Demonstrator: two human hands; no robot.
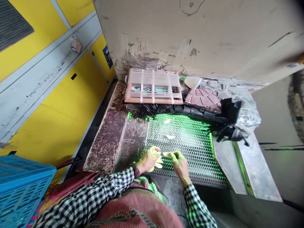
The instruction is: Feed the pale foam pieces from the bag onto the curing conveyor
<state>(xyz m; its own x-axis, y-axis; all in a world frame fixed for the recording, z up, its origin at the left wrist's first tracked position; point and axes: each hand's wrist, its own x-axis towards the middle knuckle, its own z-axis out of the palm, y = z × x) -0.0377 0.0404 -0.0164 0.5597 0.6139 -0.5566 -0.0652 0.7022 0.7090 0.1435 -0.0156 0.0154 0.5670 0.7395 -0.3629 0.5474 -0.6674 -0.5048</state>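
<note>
A wire mesh belt (190, 139) lit green from below runs away from me. My left hand (149, 158) is curled at its near edge around several small pale flat pieces (157, 164). My right hand (179, 161) pinches one pale piece (167, 154) just above the mesh, close beside the left hand. Two more pale pieces (170, 136) (167, 121) lie farther along the mesh. Both sleeves are black-and-white check.
A rusty metal ledge (106, 139) borders the mesh on the left, a grey metal plate (237, 158) on the right. A strapped slatted block (153, 87), a brown segmented disc (203, 99) and black plastic sheeting (213, 115) lie at the far end. A blue crate (21, 186) stands left.
</note>
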